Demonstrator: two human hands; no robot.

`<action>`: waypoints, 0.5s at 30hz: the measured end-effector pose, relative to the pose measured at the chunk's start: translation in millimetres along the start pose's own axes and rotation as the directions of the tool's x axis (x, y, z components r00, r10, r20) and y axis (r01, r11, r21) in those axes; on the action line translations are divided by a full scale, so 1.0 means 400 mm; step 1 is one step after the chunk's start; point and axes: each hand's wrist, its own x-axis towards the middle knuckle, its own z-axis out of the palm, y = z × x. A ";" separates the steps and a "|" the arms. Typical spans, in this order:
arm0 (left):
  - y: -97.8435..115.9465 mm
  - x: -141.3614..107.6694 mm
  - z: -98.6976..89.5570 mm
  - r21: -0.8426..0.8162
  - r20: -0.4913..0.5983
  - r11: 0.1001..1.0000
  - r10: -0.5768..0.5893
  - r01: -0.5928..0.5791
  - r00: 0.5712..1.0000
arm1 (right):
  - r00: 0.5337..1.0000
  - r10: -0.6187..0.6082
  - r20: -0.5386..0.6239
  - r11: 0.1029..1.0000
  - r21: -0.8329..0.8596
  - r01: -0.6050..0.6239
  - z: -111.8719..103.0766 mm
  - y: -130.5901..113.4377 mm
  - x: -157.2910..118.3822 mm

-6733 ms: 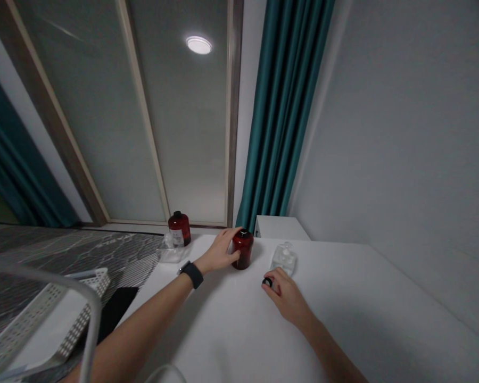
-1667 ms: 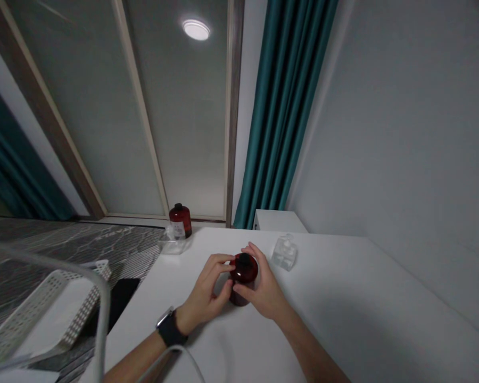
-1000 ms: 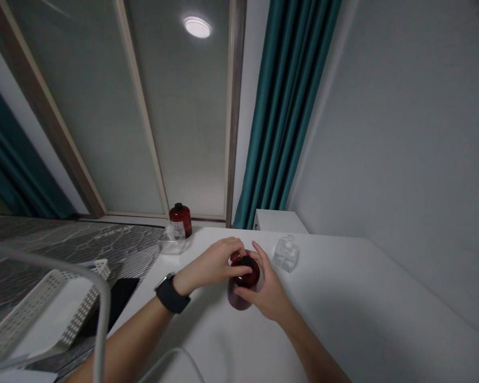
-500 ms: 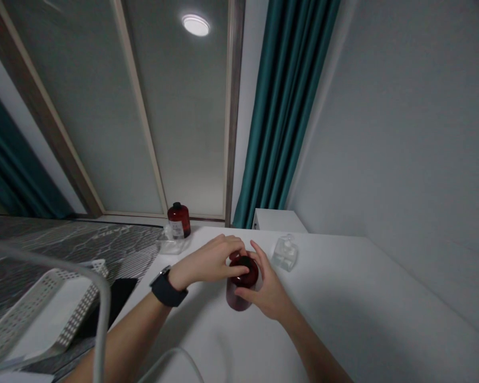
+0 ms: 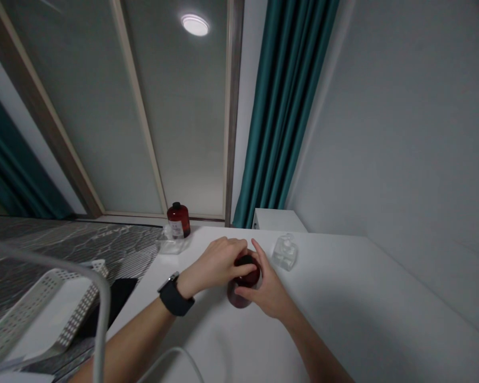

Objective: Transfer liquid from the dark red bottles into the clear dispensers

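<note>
A dark red bottle (image 5: 238, 299) with a black cap (image 5: 245, 260) stands on the white table between my hands. My left hand (image 5: 223, 261), with a dark watch on its wrist, reaches over the top, its thumb and curled fingers closed round the cap. From the right, my right hand (image 5: 269, 292) grips the bottle's side, thumb in front and fingers behind. Part of the cap and the bottle's far side are hidden by my fingers. Just right of my right hand lies a small transparent object (image 5: 285, 252), perhaps a plastic bottle or packet.
A second red bottle (image 5: 179, 221) with a label stands at the table's back left corner, beside a transparent tray (image 5: 172, 245). A white perforated basket (image 5: 43, 308) sits lower left. A pale curved tube (image 5: 101, 324) crosses the left foreground. A white cabinet (image 5: 279, 219) stands behind the table.
My left hand has turned at the wrist, its fingers curling tighter over the cap. My right hand stays on the bottle, which has hardly moved.
</note>
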 end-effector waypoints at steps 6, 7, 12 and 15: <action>-0.034 0.006 0.001 -0.302 0.032 0.951 0.086 -0.072 0.996 | 0.998 0.005 0.061 0.999 0.049 -0.008 -0.011 0.002 0.001; -0.035 0.007 0.000 -0.338 0.042 0.938 0.093 -0.073 0.995 | 0.997 0.013 0.078 0.999 0.050 -0.017 -0.014 0.001 0.001; -0.036 0.005 -0.007 -0.401 0.113 0.916 0.089 -0.036 0.990 | 0.991 0.028 0.134 0.996 0.075 -0.039 -0.023 -0.006 0.005; -0.032 0.002 -0.016 -0.338 0.121 0.940 0.087 -0.041 0.989 | 0.992 0.017 0.125 0.995 0.095 -0.029 -0.021 -0.008 0.003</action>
